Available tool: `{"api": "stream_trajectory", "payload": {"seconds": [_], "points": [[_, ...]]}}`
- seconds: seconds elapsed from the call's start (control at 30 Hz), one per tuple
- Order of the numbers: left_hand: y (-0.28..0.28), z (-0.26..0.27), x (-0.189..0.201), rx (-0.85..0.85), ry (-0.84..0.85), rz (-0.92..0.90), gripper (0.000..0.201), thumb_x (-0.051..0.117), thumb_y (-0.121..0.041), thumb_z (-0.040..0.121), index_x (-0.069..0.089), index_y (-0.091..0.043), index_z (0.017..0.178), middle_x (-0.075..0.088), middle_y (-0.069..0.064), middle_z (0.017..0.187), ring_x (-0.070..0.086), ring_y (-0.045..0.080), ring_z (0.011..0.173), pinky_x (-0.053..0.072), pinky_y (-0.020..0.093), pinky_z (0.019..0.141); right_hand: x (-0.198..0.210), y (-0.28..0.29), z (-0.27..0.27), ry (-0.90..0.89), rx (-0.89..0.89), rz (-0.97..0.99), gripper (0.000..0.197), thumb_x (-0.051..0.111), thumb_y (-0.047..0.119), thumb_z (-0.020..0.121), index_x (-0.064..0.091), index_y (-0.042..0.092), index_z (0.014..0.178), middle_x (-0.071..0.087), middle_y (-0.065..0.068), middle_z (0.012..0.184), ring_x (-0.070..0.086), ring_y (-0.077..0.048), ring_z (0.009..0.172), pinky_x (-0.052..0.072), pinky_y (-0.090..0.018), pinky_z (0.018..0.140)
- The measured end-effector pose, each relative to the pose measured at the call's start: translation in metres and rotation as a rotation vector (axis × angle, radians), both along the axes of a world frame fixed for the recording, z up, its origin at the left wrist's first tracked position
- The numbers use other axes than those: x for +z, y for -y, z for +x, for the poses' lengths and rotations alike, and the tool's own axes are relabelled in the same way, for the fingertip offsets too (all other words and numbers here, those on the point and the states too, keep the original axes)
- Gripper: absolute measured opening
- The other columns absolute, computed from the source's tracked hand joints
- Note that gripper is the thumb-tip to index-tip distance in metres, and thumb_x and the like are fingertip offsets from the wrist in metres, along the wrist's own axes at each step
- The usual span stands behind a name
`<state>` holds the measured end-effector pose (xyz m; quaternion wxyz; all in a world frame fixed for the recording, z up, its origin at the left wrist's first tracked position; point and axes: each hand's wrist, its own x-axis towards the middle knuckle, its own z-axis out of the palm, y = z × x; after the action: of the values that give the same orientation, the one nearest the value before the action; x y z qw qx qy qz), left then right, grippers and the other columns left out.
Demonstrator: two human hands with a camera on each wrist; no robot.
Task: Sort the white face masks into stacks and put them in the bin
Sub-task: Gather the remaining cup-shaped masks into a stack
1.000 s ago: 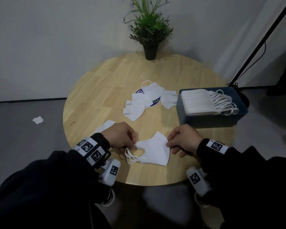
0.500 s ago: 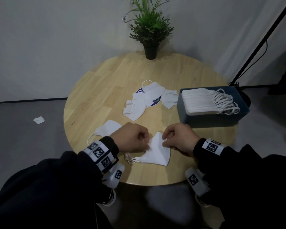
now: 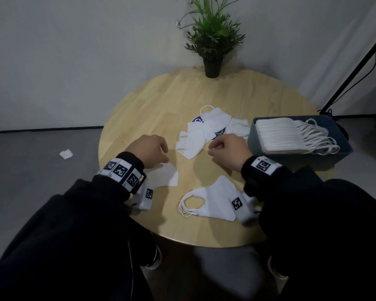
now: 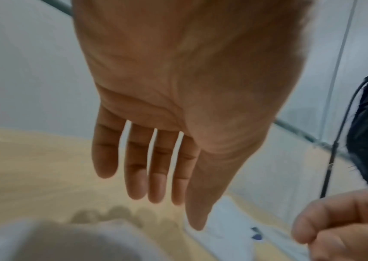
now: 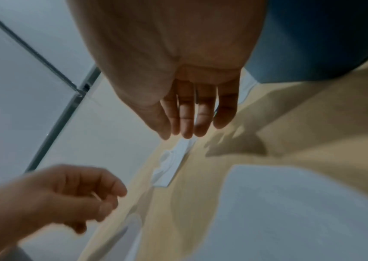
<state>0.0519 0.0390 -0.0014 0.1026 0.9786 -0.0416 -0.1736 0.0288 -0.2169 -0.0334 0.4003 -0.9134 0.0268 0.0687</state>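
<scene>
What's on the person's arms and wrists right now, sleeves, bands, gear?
Both arms wear black long sleeves. The left hand and right hand are bare. Each wrist carries a white band printed with black square marker codes, with a white camera block bearing its own marker slung beneath.

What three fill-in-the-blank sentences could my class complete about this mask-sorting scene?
1. The blue bin sits on the table's ____ side.
2. The potted plant stands at the table's ____ edge.
3. The left hand and right hand hold ____.

Missing words: right; far; nothing
</scene>
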Motion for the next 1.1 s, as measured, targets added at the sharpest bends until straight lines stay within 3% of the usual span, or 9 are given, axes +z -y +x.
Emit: {"api": "stream_trajectory", "payload": {"seconds": [0.13,0.2,0.3,0.47,0.57,0.67,0.87,1.0,1.1], "points": [[-0.018,-0.001,-0.015,0.076,-0.037,0.114,0.076,0.085,-0.034,0.077,0.047,-0.022,0.142,0.063,0.005,0.119,0.062,0.025,0.101,0.055,0.037,0.078,-0.009,-0.012,0.025,-0.062,-0.161,0.063,0.028,0.074,0.025,0.086,0.067,0.021,0.113,0.071,-0.001,0.105,0.067,-0.021,0.096,0.054,-0.03,0.081],[-0.017,-0.004,-0.021,0.074,-0.05,0.07,0.088,0.086,-0.026,0.076,0.036,-0.022,0.149,0.063,0.003,0.108,0.065,0.024,0.093,0.054,0.036,0.069,-0.014,-0.021,0.034,-0.085,-0.174,0.026,0.016,0.075,0.031,0.084,0.064,0.024,0.094,0.068,-0.002,0.095,0.065,-0.023,0.086,0.052,-0.031,0.074],[-0.011,-0.004,-0.022,0.083,-0.105,0.045,0.067,0.075,-0.017,0.081,0.043,-0.022,0.14,0.064,0.005,0.094,0.067,0.024,0.08,0.055,0.036,0.058,-0.017,-0.031,0.042,-0.139,-0.191,-0.013,0.035,0.077,0.038,0.081,0.055,0.018,0.062,0.057,-0.005,0.065,0.055,-0.025,0.062,0.043,-0.031,0.06],[-0.007,0.006,-0.014,0.005,-0.134,-0.041,0.013,0.067,-0.02,0.082,0.071,-0.01,0.09,0.067,0.004,0.082,0.061,0.026,0.075,0.043,0.029,0.058,-0.017,-0.032,0.043,-0.147,-0.183,-0.04,0.017,0.078,0.029,0.085,0.072,0.014,0.077,0.073,-0.004,0.081,0.065,-0.023,0.074,0.047,-0.028,0.066],[-0.008,0.011,0.007,0.073,-0.076,-0.274,0.013,0.077,-0.03,0.084,0.072,-0.018,0.081,0.069,-0.001,0.079,0.062,0.019,0.074,0.042,0.027,0.06,-0.01,-0.031,0.039,-0.171,-0.283,0.311,0.012,0.073,0.013,0.084,0.065,0.012,0.074,0.071,-0.01,0.077,0.061,-0.027,0.065,0.05,-0.034,0.056],[-0.014,0.013,0.034,0.222,0.082,-0.651,0.018,0.083,-0.033,0.079,0.072,-0.02,0.072,0.07,-0.004,0.073,0.069,0.023,0.075,0.056,0.037,0.067,0.011,-0.025,0.032,-0.153,-0.312,0.63,0.018,0.07,0.0,0.082,0.059,0.01,0.072,0.066,-0.017,0.08,0.068,-0.032,0.075,0.064,-0.047,0.071],[-0.005,0.004,0.044,0.448,0.461,-1.067,0.014,0.079,-0.031,0.08,0.07,-0.022,0.074,0.073,0.001,0.08,0.072,0.027,0.081,0.06,0.047,0.074,0.047,-0.003,0.006,-0.222,-0.28,0.796,0.032,0.057,-0.004,0.087,0.044,0.015,0.066,0.042,-0.006,0.057,0.049,-0.023,0.055,0.064,-0.044,0.077],[0.037,-0.018,0.033,0.21,0.614,-0.928,0.016,0.075,-0.029,0.085,0.063,-0.032,0.077,0.065,-0.014,0.075,0.061,0.005,0.071,0.049,0.027,0.069,0.058,0.003,-0.016,-0.306,-0.325,0.925,0.011,0.053,0.0,0.092,0.061,0.003,0.099,0.071,-0.02,0.093,0.075,-0.034,0.087,0.062,-0.053,0.09],[0.067,-0.042,0.018,-0.243,0.609,-0.642,0.004,0.067,-0.029,0.09,0.066,-0.026,0.091,0.066,-0.01,0.091,0.063,0.015,0.083,0.051,0.035,0.074,0.065,0.006,-0.031,-0.377,-0.352,1.096,0.014,0.052,0.007,0.097,0.062,0.003,0.106,0.077,-0.02,0.1,0.078,-0.034,0.086,0.064,-0.05,0.083]]}}
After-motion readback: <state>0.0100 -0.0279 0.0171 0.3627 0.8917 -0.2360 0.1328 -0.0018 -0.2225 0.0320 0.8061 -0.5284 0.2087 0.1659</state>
